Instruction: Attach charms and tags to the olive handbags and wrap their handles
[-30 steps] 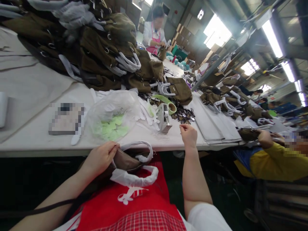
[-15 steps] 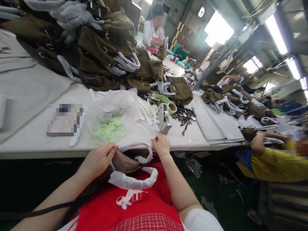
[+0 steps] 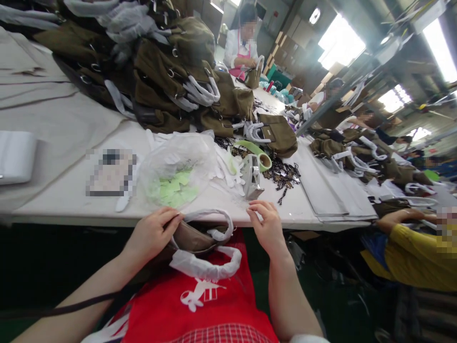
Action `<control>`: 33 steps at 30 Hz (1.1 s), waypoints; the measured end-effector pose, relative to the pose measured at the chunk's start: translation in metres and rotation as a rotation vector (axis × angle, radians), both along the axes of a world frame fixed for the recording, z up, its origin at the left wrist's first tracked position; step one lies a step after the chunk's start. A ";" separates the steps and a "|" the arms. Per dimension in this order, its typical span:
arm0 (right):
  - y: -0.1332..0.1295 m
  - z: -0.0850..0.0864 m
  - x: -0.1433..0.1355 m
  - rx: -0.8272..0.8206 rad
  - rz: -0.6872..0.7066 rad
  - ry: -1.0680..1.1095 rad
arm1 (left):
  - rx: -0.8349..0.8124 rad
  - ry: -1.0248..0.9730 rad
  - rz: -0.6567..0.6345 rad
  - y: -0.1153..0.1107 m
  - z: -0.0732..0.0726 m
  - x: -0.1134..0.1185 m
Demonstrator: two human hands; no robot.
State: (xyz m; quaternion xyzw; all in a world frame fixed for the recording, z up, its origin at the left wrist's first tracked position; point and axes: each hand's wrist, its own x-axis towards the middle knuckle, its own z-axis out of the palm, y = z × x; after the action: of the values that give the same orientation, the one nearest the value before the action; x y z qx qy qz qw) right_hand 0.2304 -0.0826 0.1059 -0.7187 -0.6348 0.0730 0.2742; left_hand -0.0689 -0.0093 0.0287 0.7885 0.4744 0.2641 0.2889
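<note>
A brown bag (image 3: pixel 195 238) with two white-wrapped handles (image 3: pixel 210 267) rests against my red apron (image 3: pixel 160 305) at the table's front edge. My left hand (image 3: pixel 154 232) pinches the left side of its rim. To the right of the bag, my right hand (image 3: pixel 267 224) is raised over the table edge, fingers bent and apart, with nothing visible between them. Just beyond it stands a metal tape dispenser (image 3: pixel 253 178), beside a roll of green tape (image 3: pixel 264 162). A clear plastic bag with green pieces (image 3: pixel 176 188) lies beyond my left hand.
Brown bags (image 3: pixel 153 76) are heaped at the back left. A phone (image 3: pixel 111 174) and a white case (image 3: pixel 17 157) lie left. Dark chains (image 3: pixel 283 176) are right of the tape. One person (image 3: pixel 243 52) sits across the table; a yellow sleeve (image 3: pixel 417 252) shows at right.
My right hand has moved away from the bag to the right, and its fingers have spread. My left hand stays at the bag's rim. The whole view has shifted slightly.
</note>
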 end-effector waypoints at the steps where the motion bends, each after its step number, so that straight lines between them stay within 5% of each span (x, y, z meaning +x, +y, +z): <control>1: 0.003 0.004 -0.011 0.039 0.076 0.074 | 0.022 -0.019 0.034 -0.003 0.004 0.001; 6: 0.022 -0.002 -0.078 -0.044 0.278 0.382 | -0.131 -0.168 0.104 -0.014 0.021 0.003; 12: 0.022 -0.025 -0.125 -0.183 0.364 0.399 | -0.509 -0.501 0.139 -0.011 0.016 -0.010; 25: 0.018 -0.018 -0.122 -0.306 0.347 0.618 | -0.505 -0.561 0.134 -0.008 0.004 -0.017; 33: 0.019 -0.027 -0.123 -0.327 0.348 0.573 | -0.524 -0.586 0.137 -0.009 0.008 -0.015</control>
State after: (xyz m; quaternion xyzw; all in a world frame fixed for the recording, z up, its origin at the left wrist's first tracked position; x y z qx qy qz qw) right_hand 0.1075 -0.0639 0.0790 -0.5846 -0.6251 0.4170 0.3059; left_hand -0.0841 -0.0180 0.0368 0.5459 0.4744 0.3666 0.5852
